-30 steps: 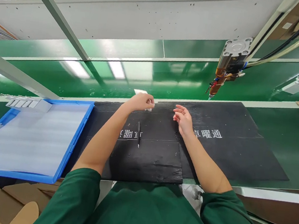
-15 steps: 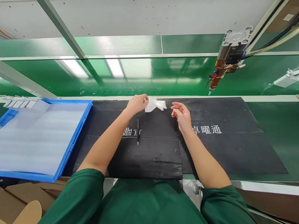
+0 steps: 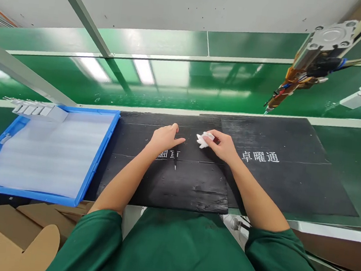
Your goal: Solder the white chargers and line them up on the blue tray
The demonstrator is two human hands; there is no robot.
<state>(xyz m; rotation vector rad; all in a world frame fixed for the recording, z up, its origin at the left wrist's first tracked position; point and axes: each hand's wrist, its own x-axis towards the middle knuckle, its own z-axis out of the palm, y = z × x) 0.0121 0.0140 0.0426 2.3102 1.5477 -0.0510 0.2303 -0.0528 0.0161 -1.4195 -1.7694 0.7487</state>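
A crumpled white tissue or cloth is pinched between the fingers and thumb of my right hand, just above the black mat. My left hand is a short way to its left, holding nothing, with the thumb stretched out toward the white piece. Below that hand a slim black pen-like tool lies on the black mat, its pale tip toward me. The tool's upper end is hidden by my left hand.
On the left stands a blue tray lined with white foam, with a row of white blocks at its back corner. A pneumatic tool with a nozzle hangs at the back right. Cardboard boxes are below the bench.
The white piece has passed from my left hand to my right and is now bunched up. My left hand has opened. The view has shifted slightly.
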